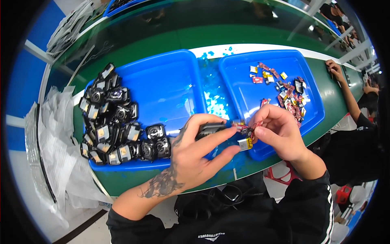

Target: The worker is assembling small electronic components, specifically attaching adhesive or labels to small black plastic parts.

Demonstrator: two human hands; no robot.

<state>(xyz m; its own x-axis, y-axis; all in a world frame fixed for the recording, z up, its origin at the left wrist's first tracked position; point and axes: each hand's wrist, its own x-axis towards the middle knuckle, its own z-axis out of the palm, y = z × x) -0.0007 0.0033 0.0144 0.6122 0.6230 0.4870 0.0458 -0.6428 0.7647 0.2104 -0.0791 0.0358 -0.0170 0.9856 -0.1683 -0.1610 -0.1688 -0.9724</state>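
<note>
My left hand (199, 148) reaches over the gap between two blue trays, its fingers curled around a black watch case (209, 129), partly hidden behind them. Close to its fingertips, my right hand (278, 132) pinches a small red circuit board (256, 125) between thumb and fingers. Hanging below that board is a silver battery with yellow tape (245, 144). The left tray (162, 81) carries a heap of black watch cases (118, 114). In the right tray (239, 87) lie red circuit boards with batteries (289, 95).
Blue scraps (215, 91) litter the green bench between the trays. Clear plastic sheets (61, 154) hang at the left. A co-worker's hand (334, 69) rests on the bench at the far right. Below the bench stands a red stool (282, 174).
</note>
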